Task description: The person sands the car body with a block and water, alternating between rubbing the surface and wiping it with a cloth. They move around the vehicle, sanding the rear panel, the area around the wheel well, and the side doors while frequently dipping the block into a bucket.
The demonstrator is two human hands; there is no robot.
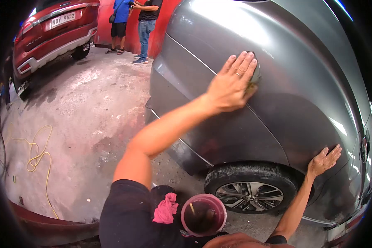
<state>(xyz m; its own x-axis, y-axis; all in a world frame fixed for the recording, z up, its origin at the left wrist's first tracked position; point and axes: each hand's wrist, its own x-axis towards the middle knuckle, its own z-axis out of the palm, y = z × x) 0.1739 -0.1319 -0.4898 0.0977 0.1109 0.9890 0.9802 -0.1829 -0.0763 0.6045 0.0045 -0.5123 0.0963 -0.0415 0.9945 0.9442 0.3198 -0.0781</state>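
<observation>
My left hand [233,84] lies with fingers stretched flat against the grey car's rear side panel [219,45]. It presses on a dark, thin pad [256,73] whose edge shows past the fingertips and beside the thumb; the rest is hidden under the palm. There is a ring on one finger. Lower and to the right, my right hand [324,161] rests with spread fingers on the panel beyond the wheel arch, holding nothing. The car's rear wheel [250,196] with its alloy rim is below and between both hands.
By my legs stands a pink bucket [223,206] with dark liquid. A pink cloth [166,208] lies beside it. A yellow hose [39,155] loops over the concrete floor [78,111]. A red car [53,37] and two people [146,25] are at the back left.
</observation>
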